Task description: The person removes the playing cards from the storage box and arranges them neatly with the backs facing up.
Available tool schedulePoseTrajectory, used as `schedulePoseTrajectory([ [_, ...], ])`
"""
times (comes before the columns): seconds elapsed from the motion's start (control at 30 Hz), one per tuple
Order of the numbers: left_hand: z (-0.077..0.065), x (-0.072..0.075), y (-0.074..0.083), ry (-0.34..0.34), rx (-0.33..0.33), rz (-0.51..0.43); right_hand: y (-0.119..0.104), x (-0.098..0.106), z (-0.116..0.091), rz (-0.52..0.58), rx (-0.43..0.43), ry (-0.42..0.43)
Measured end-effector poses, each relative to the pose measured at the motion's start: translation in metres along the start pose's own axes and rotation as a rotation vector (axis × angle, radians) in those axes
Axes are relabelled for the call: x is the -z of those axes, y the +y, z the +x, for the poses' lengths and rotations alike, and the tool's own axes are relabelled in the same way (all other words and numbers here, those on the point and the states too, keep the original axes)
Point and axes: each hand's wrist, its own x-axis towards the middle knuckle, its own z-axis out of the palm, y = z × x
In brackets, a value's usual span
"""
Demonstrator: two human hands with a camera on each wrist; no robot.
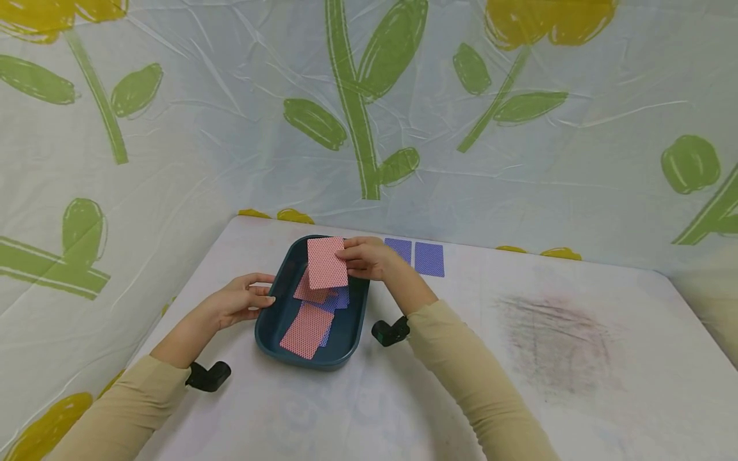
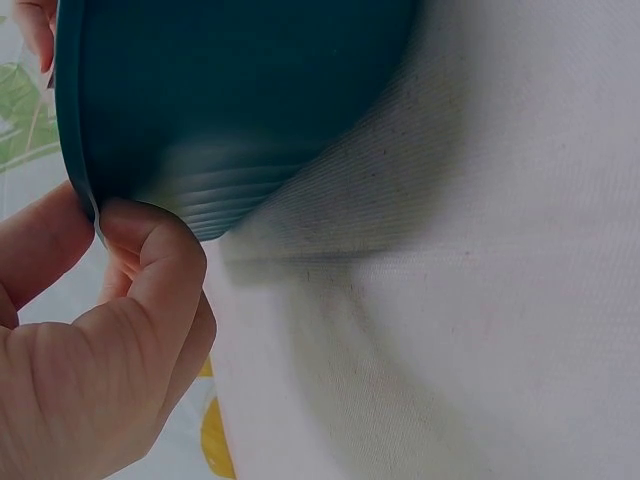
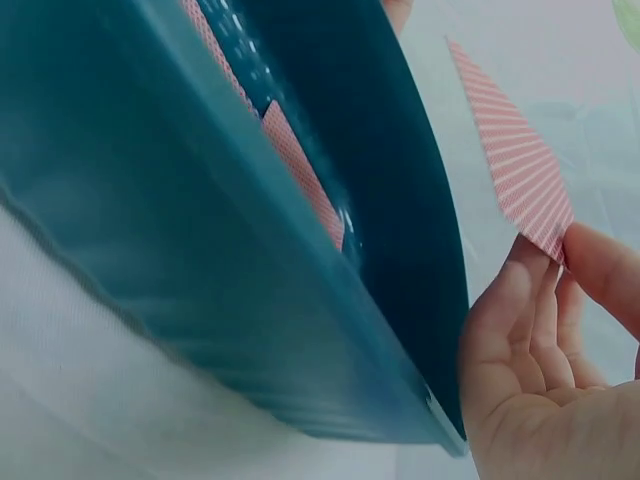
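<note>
A dark teal tray (image 1: pixel 266 333) stands on the table with several red-backed and blue-backed playing cards in it, some overlapping. My left hand (image 1: pixel 245 301) pinches the tray's left rim between thumb and fingers, plain in the left wrist view, where the hand (image 2: pixel 120 320) meets the rim. Over the tray's far right part, my right hand (image 1: pixel 367 256) pinches one red-backed playing card (image 1: pixel 327 262) by its edge. In the right wrist view that card (image 3: pixel 515 155) is raised above the rim, between thumb and fingertips. A red-backed card (image 1: pixel 307 330) lies low in the tray.
Two blue-backed cards lie on the white table right of the tray; the nearer-to-view one (image 1: pixel 429 259) shows whole, the other (image 1: pixel 399 248) is partly behind my right hand. A dark smudge (image 1: pixel 556 346) marks the table's right side. Flower-patterned sheeting (image 1: pixel 230 160) rises behind the table.
</note>
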Motion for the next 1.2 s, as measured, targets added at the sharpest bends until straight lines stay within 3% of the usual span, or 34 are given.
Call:
schedulePoseTrajectory([
  [0.37, 0.003, 0.002, -0.003, -0.002, -0.001, -0.008, 0.0, 0.019, -0.003, 0.055, -0.002, -0.004],
  [0.73, 0.0, 0.002, -0.002, -0.002, -0.003, -0.007, -0.003, 0.039, -0.008, 0.073, 0.001, 0.059],
  [1.2, -0.001, 0.002, -0.002, -0.007, -0.003, -0.02, -0.004, 0.075, -0.017, 0.082, 0.003, 0.033],
])
